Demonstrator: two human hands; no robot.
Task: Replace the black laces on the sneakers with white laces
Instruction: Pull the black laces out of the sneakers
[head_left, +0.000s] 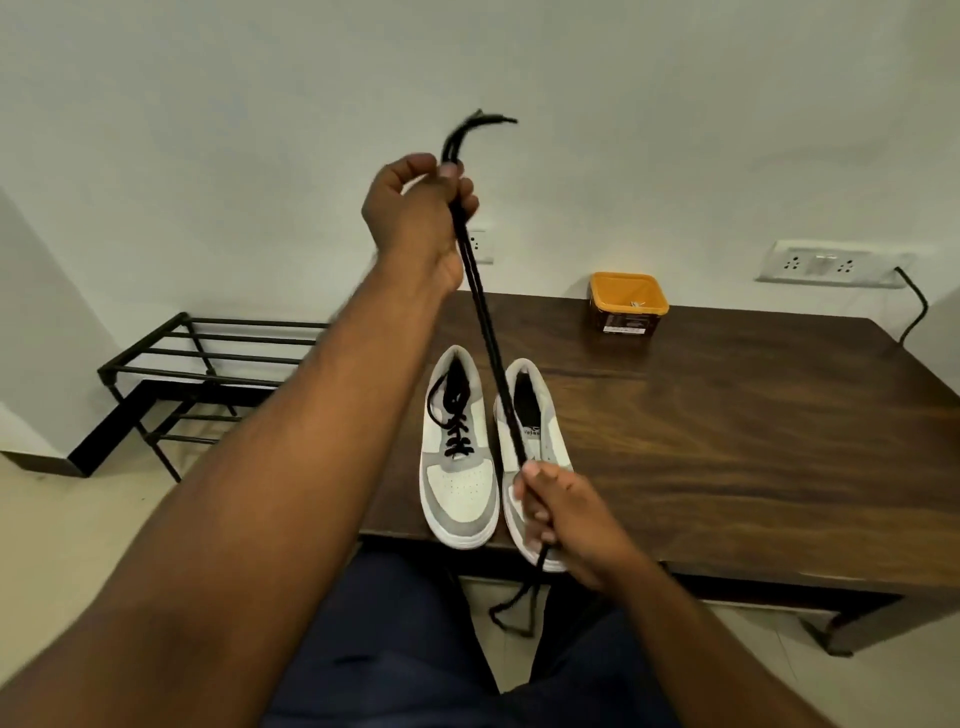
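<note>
Two white and grey sneakers stand side by side at the near edge of the dark wooden table (727, 441). The left sneaker (457, 467) is laced with a black lace. The right sneaker (540, 426) has no lace in its eyelets. A loose black lace (488, 332), doubled over, stretches taut between my hands. My left hand (415, 208) is raised high and grips the lace's two ends, which stick out above the fist. My right hand (566, 514) grips the lower part over the right sneaker's toe. The lace's loop hangs below the table edge.
An orange-lidded brown tub (627, 304) stands at the table's far side. A black metal rack (208, 374) stands on the floor at the left. Wall sockets (831, 267) with a plugged-in black cable sit at the right. My lap in dark trousers is below.
</note>
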